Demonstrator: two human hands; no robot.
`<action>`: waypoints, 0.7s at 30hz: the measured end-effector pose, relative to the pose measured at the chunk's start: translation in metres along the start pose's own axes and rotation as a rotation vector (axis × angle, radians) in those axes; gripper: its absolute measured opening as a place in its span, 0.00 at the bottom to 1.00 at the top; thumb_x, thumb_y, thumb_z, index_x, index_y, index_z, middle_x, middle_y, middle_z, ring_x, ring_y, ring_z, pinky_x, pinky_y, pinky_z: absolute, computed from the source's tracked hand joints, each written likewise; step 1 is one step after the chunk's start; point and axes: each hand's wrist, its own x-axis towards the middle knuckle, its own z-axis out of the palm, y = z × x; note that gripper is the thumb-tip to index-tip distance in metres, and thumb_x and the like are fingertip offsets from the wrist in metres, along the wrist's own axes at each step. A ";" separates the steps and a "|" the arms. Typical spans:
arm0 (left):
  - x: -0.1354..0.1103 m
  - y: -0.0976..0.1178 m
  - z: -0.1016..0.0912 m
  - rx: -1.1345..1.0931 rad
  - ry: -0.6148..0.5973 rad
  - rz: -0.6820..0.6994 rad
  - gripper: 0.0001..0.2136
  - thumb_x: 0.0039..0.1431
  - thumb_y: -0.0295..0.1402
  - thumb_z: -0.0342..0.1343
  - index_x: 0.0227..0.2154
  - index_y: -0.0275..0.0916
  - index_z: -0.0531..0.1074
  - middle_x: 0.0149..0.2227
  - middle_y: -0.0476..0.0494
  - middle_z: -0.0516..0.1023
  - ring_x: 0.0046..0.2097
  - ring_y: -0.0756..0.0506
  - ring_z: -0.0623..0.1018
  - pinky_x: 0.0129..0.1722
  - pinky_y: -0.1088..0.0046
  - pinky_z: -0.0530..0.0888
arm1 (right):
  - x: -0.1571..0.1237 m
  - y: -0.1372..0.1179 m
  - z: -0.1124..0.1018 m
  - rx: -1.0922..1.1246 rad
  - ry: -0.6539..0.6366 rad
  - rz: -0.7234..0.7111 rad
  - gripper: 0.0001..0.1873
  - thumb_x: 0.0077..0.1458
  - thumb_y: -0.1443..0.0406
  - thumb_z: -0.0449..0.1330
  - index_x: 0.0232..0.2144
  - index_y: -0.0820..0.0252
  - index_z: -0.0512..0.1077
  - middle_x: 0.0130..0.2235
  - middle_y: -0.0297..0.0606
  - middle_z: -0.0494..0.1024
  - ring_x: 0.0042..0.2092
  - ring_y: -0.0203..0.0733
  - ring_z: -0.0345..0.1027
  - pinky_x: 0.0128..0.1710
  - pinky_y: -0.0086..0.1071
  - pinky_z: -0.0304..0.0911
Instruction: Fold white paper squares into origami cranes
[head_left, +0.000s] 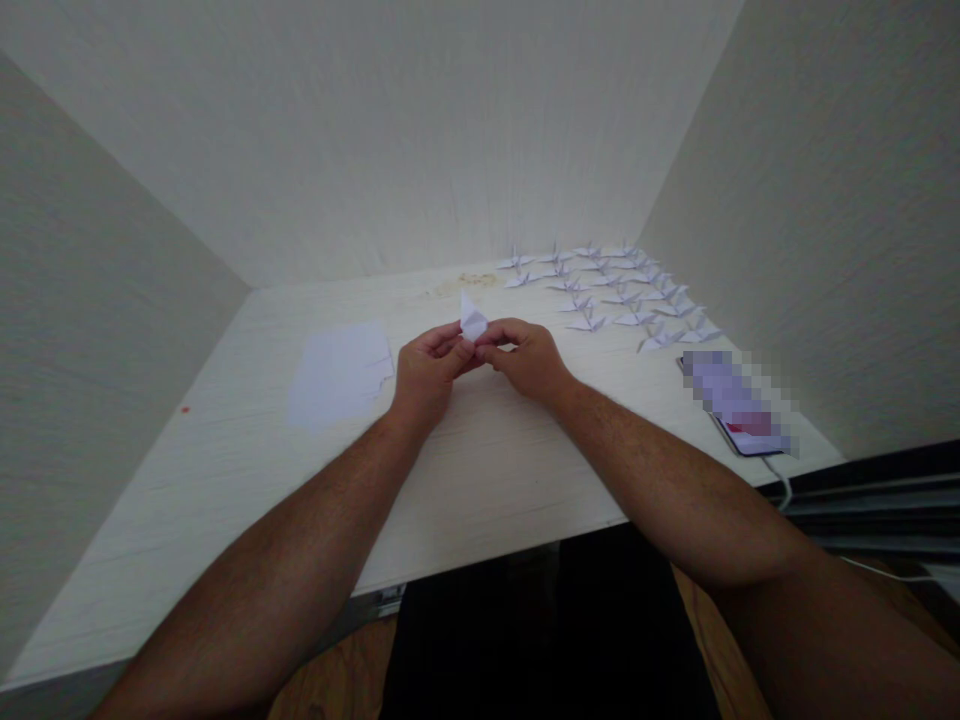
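A small piece of folded white paper (472,322) is held up over the middle of the table, its pointed tip upward. My left hand (431,370) pinches its lower left side between thumb and fingers. From the other side, my right hand (525,355) grips its lower right edge, the two thumbs almost meeting. The fingers hide the bottom of the paper. Beyond my right hand, several white paper cranes (589,322) stand in rows at the back right. Left of my left hand lies a stack of white paper sheets (337,370).
A phone (735,405) with a blurred screen lies at the table's right, a white cable (784,490) running off its near end. Walls (450,130) enclose the white table (495,480) at the back and both sides. A small orange spot (185,409) marks the left side.
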 end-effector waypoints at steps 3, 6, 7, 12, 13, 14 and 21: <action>0.000 0.001 0.001 -0.013 0.001 -0.004 0.20 0.42 0.34 0.72 0.39 0.36 0.77 0.36 0.42 0.83 0.36 0.44 0.83 0.47 0.55 0.81 | -0.001 -0.001 0.000 0.015 0.001 0.002 0.03 0.51 0.64 0.65 0.31 0.57 0.77 0.35 0.34 0.80 0.37 0.37 0.73 0.43 0.36 0.72; 0.000 0.002 0.001 -0.003 0.022 -0.002 0.20 0.41 0.34 0.73 0.39 0.36 0.77 0.36 0.42 0.83 0.36 0.44 0.83 0.46 0.55 0.81 | -0.001 -0.002 -0.001 -0.028 0.021 -0.047 0.07 0.50 0.64 0.65 0.34 0.55 0.77 0.41 0.36 0.80 0.39 0.38 0.73 0.42 0.35 0.73; -0.001 0.002 0.002 0.003 0.024 -0.003 0.20 0.41 0.35 0.73 0.39 0.35 0.77 0.36 0.42 0.83 0.36 0.44 0.83 0.46 0.54 0.81 | -0.001 -0.002 -0.001 -0.042 0.026 -0.066 0.08 0.50 0.64 0.65 0.35 0.55 0.78 0.42 0.36 0.80 0.40 0.38 0.73 0.42 0.35 0.73; 0.000 0.003 0.001 0.034 0.007 -0.013 0.20 0.43 0.36 0.72 0.40 0.34 0.78 0.34 0.42 0.83 0.36 0.44 0.83 0.46 0.55 0.81 | 0.000 -0.002 -0.002 -0.083 0.053 -0.133 0.08 0.50 0.66 0.66 0.36 0.57 0.77 0.41 0.37 0.79 0.38 0.38 0.74 0.40 0.35 0.73; 0.000 0.003 0.001 0.040 0.007 -0.015 0.20 0.43 0.36 0.72 0.40 0.34 0.78 0.34 0.42 0.83 0.35 0.44 0.83 0.45 0.56 0.81 | 0.000 -0.001 -0.003 -0.088 0.053 -0.135 0.07 0.50 0.66 0.66 0.35 0.57 0.77 0.40 0.37 0.80 0.37 0.38 0.74 0.40 0.35 0.73; 0.000 0.003 0.001 0.046 0.007 -0.014 0.20 0.43 0.36 0.72 0.39 0.34 0.78 0.33 0.42 0.83 0.35 0.44 0.83 0.44 0.57 0.81 | 0.000 -0.001 -0.003 -0.093 0.048 -0.133 0.06 0.51 0.66 0.65 0.34 0.57 0.77 0.39 0.36 0.80 0.37 0.37 0.74 0.40 0.35 0.73; -0.003 0.009 0.004 0.117 0.033 0.035 0.27 0.43 0.31 0.70 0.49 0.39 0.74 0.30 0.47 0.81 0.30 0.48 0.81 0.36 0.65 0.82 | -0.001 -0.001 -0.003 -0.154 -0.003 -0.129 0.05 0.53 0.66 0.64 0.35 0.55 0.78 0.39 0.35 0.81 0.38 0.38 0.75 0.39 0.34 0.73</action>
